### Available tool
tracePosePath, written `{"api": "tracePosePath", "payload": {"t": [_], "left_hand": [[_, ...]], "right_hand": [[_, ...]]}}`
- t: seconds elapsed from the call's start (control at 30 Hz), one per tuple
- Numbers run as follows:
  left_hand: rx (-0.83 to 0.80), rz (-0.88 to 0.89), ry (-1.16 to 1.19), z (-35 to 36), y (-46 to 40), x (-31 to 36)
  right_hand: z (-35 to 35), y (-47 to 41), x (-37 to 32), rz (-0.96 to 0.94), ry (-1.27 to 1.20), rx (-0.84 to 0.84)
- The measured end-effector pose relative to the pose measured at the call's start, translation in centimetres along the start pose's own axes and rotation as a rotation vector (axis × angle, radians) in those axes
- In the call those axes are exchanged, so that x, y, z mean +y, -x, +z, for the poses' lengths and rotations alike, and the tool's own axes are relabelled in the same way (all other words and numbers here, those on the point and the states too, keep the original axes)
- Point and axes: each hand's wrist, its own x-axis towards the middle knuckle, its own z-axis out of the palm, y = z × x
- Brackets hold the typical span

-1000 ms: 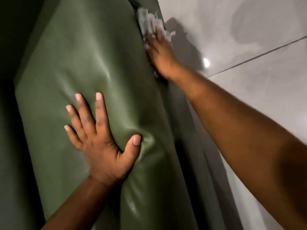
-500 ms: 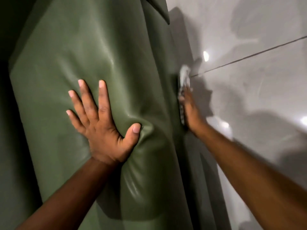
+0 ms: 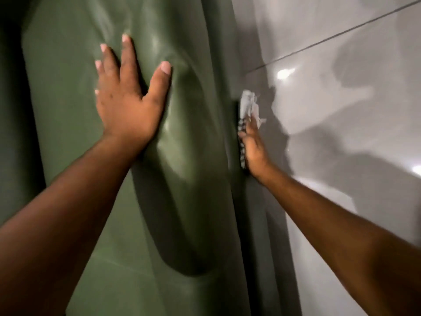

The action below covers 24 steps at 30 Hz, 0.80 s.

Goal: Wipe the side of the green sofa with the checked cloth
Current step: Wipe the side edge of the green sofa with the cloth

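The green sofa (image 3: 73, 156) fills the left and middle of the view, its leather-like top surface creased. My left hand (image 3: 127, 103) lies flat on that surface with fingers spread, denting it. My right hand (image 3: 252, 147) presses the checked cloth (image 3: 247, 106) against the sofa's side (image 3: 255, 224), the narrow dark green face on the right edge. The cloth is pale with a dark checked strip along the hand, and it sticks out past the fingertips. Most of the cloth is hidden between palm and sofa.
A glossy grey tiled floor (image 3: 341, 110) runs along the right of the sofa, with a grout line crossing it, bright light reflections and shadows of my arms. To the far left lies a darker green part of the sofa (image 3: 11, 110).
My right hand has slid the cloth along the sofa's side from the far end towards me. My left hand has stayed pressed flat on the sofa's top surface.
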Motion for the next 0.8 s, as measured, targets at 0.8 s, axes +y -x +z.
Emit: {"api": "tracePosePath", "payload": {"t": [0.8], "left_hand": [[0.111, 0.067, -0.001, 1.8, 17.5, -1.5]], "right_hand": [[1.7, 1.1, -0.5, -0.261, 0.34, 0.037]]}}
